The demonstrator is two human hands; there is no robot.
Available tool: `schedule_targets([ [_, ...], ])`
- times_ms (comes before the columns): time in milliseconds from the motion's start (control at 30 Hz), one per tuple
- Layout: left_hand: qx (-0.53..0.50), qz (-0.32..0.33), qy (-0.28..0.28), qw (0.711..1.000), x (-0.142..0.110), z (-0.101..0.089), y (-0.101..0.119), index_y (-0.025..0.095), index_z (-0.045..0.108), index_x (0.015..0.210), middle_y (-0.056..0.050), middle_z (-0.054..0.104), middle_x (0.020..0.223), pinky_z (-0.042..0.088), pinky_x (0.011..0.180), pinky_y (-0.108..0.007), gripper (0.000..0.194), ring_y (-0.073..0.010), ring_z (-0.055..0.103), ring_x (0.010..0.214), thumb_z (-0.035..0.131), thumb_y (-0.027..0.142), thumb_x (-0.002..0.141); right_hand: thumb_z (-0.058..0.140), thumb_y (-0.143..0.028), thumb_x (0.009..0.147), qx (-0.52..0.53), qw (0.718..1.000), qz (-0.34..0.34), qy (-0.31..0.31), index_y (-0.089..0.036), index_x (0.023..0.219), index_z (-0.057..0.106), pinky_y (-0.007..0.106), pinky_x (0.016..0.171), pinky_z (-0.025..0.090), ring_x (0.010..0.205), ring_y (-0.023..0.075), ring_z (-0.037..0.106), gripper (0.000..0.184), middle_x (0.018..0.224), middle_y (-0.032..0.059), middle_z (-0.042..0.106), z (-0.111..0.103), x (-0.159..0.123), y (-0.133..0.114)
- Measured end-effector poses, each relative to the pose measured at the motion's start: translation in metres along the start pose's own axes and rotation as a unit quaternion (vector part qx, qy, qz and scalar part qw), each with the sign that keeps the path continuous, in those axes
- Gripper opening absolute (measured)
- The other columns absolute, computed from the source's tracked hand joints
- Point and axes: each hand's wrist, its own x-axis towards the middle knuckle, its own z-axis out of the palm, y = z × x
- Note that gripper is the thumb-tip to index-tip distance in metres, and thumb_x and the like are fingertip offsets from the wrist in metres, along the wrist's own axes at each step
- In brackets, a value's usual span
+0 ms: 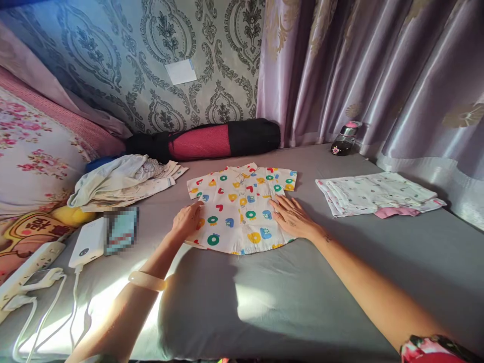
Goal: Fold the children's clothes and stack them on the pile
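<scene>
shirt lies flat before us on the grey sheet, collar pointing away, short sleeves spread to both sides, with red, yellow, green and blue figures printed on white. both our hands rest at its sides. our left hand is at the left edge below the sleeve, its fingers bent downward; we cannot tell whether it pinches the cloth. our right hand lies palm down across the right edge, fingers stretched and slightly apart, gripping nothing. a pale bangle circles our left forearm.

to the right, well apart from the shirt, we see a folded stack of white printed cloth, a pink piece showing at its near edge. behind that stack a bottle with a pink top stands near the curtain. a long black and red bag lies along the patterned wall. on our left we have a loose pile of clothes, and nearer us a white power bank, a blurred-out item just beside it, and a power strip with white cables.
</scene>
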Motion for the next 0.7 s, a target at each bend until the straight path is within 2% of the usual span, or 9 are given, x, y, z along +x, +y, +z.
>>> schedule_targets([
  [133, 0.095, 0.008, -0.022, 0.995, -0.009, -0.012, 0.009, 0.031, 0.055, 0.133, -0.012, 0.063, 0.113, 0.051, 0.074, -0.036, 0.042, -0.0295, 0.066, 0.095, 0.031, 0.031, 0.098, 0.022, -0.044, 0.102, 0.002, 1.0, 0.001, 0.003, -0.023, 0.153, 0.034, 0.051, 0.122, 0.015, 0.15, 0.0236, 0.019, 0.057, 0.163, 0.0093, 0.025, -0.003, -0.001, -0.001],
  [233, 0.163, 0.039, 0.013, 0.986, -0.01, -0.017, 0.021, 0.026, 0.062, 0.124, -0.014, 0.059, 0.116, 0.05, 0.082, -0.039, 0.038, -0.0298, 0.062, 0.102, 0.036, 0.028, 0.097, 0.022, -0.044, 0.103, 0.007, 1.0, -0.003, 0.003, -0.02, 0.153, 0.036, 0.054, 0.121, 0.016, 0.151, 0.0247, 0.018, 0.057, 0.163, 0.0109, 0.024, -0.006, -0.003, -0.003],
  [333, 0.131, 0.152, 0.047, 0.979, -0.007, -0.01, 0.037, 0.021, 0.06, 0.126, -0.015, 0.057, 0.129, 0.046, 0.097, -0.042, 0.041, -0.0297, 0.055, 0.119, 0.034, 0.036, 0.099, 0.022, -0.045, 0.103, 0.014, 1.0, -0.02, 0.007, -0.018, 0.152, 0.036, 0.057, 0.121, 0.013, 0.151, 0.0256, 0.016, 0.057, 0.163, 0.0115, 0.024, -0.009, -0.008, -0.007],
  [433, 0.058, 0.251, 0.035, 0.966, -0.004, 0.006, 0.051, 0.018, 0.048, 0.141, -0.014, 0.047, 0.148, 0.035, 0.113, -0.043, 0.051, -0.0278, 0.04, 0.139, 0.032, 0.044, 0.1, 0.023, -0.046, 0.104, 0.032, 0.998, -0.05, 0.012, -0.019, 0.153, 0.035, 0.056, 0.121, 0.013, 0.151, 0.0248, 0.017, 0.057, 0.162, 0.0106, 0.025, -0.012, -0.015, -0.014],
  [567, 0.043, 0.234, 0.005, 0.971, 0.0, 0.026, 0.053, 0.017, 0.036, 0.15, -0.012, 0.035, 0.159, 0.023, 0.121, -0.046, 0.059, -0.0267, 0.026, 0.149, 0.027, 0.048, 0.101, 0.031, -0.045, 0.103, 0.046, 0.996, -0.076, -0.003, -0.023, 0.151, 0.038, 0.054, 0.122, 0.017, 0.149, 0.0253, 0.023, 0.054, 0.162, 0.0095, 0.028, -0.014, -0.021, -0.021],
  [700, 0.048, 0.215, 0.005, 0.975, 0.005, 0.035, 0.036, 0.019, 0.032, 0.154, -0.009, 0.028, 0.162, 0.019, 0.122, -0.046, 0.062, -0.0247, 0.022, 0.15, 0.019, 0.051, 0.102, 0.035, -0.043, 0.102, 0.053, 0.996, -0.073, -0.009, -0.022, 0.151, 0.039, 0.055, 0.122, 0.017, 0.149, 0.0271, 0.023, 0.053, 0.161, 0.0101, 0.028, -0.013, -0.022, -0.021],
])
